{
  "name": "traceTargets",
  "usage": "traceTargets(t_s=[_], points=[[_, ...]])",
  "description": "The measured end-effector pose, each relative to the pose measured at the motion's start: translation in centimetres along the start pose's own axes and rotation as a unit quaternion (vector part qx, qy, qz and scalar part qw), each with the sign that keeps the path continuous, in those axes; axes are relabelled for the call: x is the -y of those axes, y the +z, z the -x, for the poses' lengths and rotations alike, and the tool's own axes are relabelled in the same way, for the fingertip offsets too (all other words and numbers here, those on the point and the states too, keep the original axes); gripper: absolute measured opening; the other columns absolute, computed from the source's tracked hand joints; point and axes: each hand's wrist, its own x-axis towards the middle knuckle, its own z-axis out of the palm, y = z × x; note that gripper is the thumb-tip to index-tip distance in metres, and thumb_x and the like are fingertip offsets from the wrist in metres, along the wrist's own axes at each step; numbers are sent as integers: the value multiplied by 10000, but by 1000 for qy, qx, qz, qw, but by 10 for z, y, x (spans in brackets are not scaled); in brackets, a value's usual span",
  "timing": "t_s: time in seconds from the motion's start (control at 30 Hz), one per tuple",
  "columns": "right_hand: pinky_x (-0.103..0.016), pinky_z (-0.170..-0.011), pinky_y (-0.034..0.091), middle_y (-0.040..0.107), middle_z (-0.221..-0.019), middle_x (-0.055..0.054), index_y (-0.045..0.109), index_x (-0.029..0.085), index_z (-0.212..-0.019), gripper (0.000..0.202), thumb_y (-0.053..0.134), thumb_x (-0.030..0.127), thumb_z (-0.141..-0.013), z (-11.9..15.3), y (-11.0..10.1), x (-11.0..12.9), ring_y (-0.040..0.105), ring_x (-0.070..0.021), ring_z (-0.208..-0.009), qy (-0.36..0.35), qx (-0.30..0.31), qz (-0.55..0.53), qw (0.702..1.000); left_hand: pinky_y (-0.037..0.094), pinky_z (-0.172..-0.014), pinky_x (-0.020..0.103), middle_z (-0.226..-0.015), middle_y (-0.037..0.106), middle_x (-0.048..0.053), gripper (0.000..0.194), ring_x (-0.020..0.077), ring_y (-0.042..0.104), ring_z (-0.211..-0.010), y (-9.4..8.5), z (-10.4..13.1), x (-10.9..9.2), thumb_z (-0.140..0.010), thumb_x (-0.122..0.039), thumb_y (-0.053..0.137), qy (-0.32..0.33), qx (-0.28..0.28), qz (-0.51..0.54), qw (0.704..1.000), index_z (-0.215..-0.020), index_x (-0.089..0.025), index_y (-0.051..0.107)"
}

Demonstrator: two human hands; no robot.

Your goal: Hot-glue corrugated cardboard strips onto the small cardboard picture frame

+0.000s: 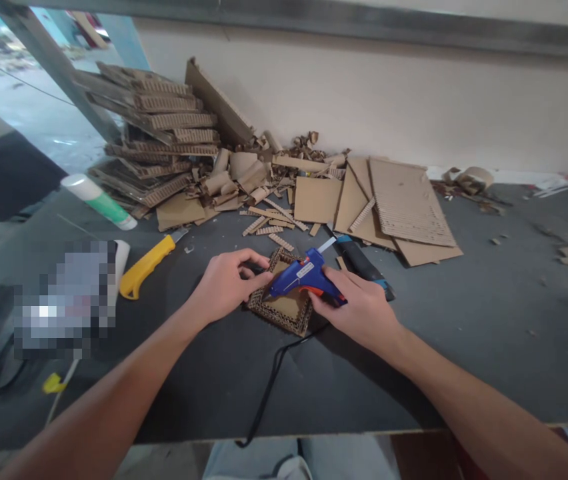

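Observation:
My right hand (359,307) is wrapped round the handle of a blue glue gun (291,277) with an orange trigger. Its nozzle points down and left over a small rectangular cardboard frame (287,320), which has corrugated walls and a flat brown base. At the frame's upper left side is my left hand (231,283), thumb and forefinger brought together near the rim; whatever they pinch is too small to name. A black cord (275,373) runs from beneath the gun towards the table's front edge.
Left lie a yellow cutter (149,267), a glue stick tube (99,201) and a blurred device (71,293). Behind are stacked corrugated pieces (169,121), scraps and strips (264,223), and flat cardboard sheets (411,203). A black and blue tool (361,261) lies beyond my right hand.

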Motion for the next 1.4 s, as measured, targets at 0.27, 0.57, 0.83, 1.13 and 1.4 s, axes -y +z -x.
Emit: traceTargets(t_s=[0.27, 0.57, 0.83, 1.13, 1.4], points=[[-299, -651, 581, 748, -871, -91, 666, 165, -1157, 274, 574, 267, -921, 0, 0, -2, 718, -207, -737, -7, -6, 0, 1000, 522, -504, 261, -837, 756, 47, 355, 168, 675, -617, -1, 0, 0, -792, -530, 703, -5, 2, 4, 1000, -951, -213, 708], [-305, -661, 581, 750, -916, -117, 645, 142, -1163, 259, 548, 264, -957, 0, -2, -5, 730, -221, -782, -19, 1, 5, 1000, 533, -523, 276, -845, 760, 50, 341, 166, 671, -589, -3, 1, -3, -797, -509, 705, -13, 10, 5, 1000, -957, -208, 705], [-296, -637, 587, 751, -912, -130, 645, 75, -1132, 263, 548, 260, -972, -1, -1, -7, 734, -216, -761, -42, -20, 28, 999, 532, -529, 279, -897, 764, 58, 317, 146, 649, -555, -2, 0, -5, -803, -476, 703, -16, 16, 15, 1000, -950, -196, 693], [-288, -606, 569, 750, -871, -105, 655, 95, -1088, 243, 549, 284, -977, -4, -1, -10, 730, -212, -738, -41, -47, 68, 996, 531, -520, 268, -874, 764, 49, 331, 144, 644, -565, -2, 1, -2, -804, -498, 700, -13, 15, 9, 1000, -955, -203, 696], [-288, -579, 560, 747, -874, -92, 642, 111, -1097, 248, 539, 305, -982, -3, 3, -13, 723, -202, -714, -21, -64, 85, 994, 529, -511, 255, -974, 767, 56, 310, 150, 668, -636, -2, -1, -3, -801, -482, 708, -6, 11, 10, 1000, -950, -210, 701]])
